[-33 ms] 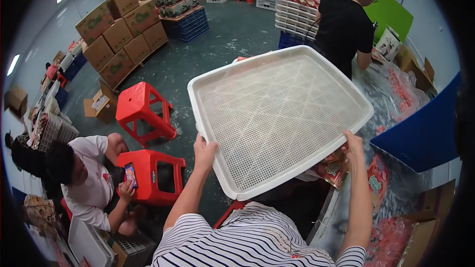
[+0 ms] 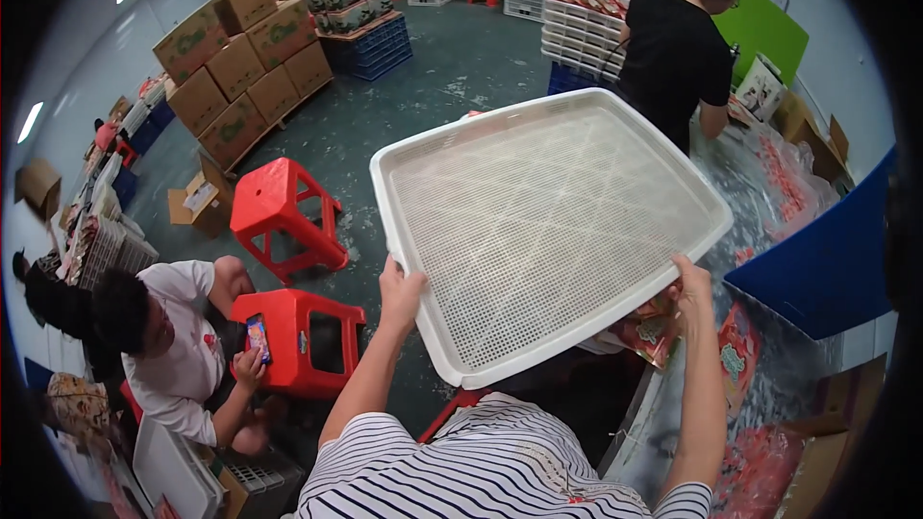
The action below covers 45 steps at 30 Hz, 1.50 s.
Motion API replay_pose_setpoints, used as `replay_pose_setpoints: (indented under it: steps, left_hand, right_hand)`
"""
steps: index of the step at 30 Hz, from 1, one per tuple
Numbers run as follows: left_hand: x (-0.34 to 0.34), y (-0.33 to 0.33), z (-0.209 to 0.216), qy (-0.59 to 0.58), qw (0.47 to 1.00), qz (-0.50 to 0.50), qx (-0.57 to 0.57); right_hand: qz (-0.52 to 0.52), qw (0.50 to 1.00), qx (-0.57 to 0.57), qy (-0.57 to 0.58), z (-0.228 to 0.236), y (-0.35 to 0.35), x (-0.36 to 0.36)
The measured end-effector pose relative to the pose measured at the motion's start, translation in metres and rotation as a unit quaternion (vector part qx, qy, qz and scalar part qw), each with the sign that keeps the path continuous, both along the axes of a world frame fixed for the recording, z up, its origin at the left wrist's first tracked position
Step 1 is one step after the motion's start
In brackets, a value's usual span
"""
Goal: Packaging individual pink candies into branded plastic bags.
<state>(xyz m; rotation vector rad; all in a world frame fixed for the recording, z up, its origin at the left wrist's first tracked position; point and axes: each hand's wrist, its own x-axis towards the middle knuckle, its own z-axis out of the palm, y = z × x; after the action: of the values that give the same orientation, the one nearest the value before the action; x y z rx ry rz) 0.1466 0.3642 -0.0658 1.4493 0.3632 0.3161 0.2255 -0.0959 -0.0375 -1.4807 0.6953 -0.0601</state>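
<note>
A large white mesh tray (image 2: 548,231) with a raised rim is held up in front of me, tilted, with nothing lying in it. My left hand (image 2: 401,296) grips its left rim near the lower corner, thumb on the inner side. At the right part of the near rim, my right hand (image 2: 690,286) is closed round the edge. Below the tray, partly hidden by it, some red packets (image 2: 649,336) show beside my right forearm. Another red packet (image 2: 735,356) lies on the metal table (image 2: 707,404) to the right.
Two red stools (image 2: 279,202) stand to the left, by a seated person (image 2: 168,356) holding a phone. Stacked cartons (image 2: 236,67) are behind them. Beyond the tray a person in black (image 2: 678,48) works beside stacked white trays (image 2: 582,34). A blue panel (image 2: 817,259) rises at the right.
Almost nothing differs. The whole scene, tray included, sits slightly farther right in the picture; both hands keep their hold on the rim.
</note>
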Motion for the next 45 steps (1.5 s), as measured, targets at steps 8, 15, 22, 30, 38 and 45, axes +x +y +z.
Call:
replay_pose_setpoints:
  steps: [8,15,22,30,38,45]
  left_hand:
    - [0.036,0.043,0.062,-0.028,0.997,-0.049,0.054]
    - [0.129,0.083,0.076,-0.081,0.976,-0.180,0.089]
    - [0.223,0.062,0.040,0.076,0.928,-0.304,0.199]
    - [0.257,0.070,-0.011,0.065,0.889,-0.263,0.369]
    - [0.264,-0.008,0.028,0.049,0.676,-0.152,0.719]
    - [0.103,-0.300,0.064,-0.435,0.613,-0.450,0.481]
  right_hand:
    - [-0.046,0.995,0.058,-0.060,0.022,0.038,-0.031]
    - [-0.086,0.983,0.132,-0.095,0.034,0.098,-0.090]
    - [-0.103,0.962,0.242,-0.070,-0.023,0.129,-0.119]
    - [-0.138,0.956,0.240,-0.097,-0.013,0.147,-0.106]
    - [-0.035,0.949,0.301,-0.090,-0.029,0.151,-0.125]
    - [0.036,0.963,0.228,-0.136,-0.014,0.109,-0.206]
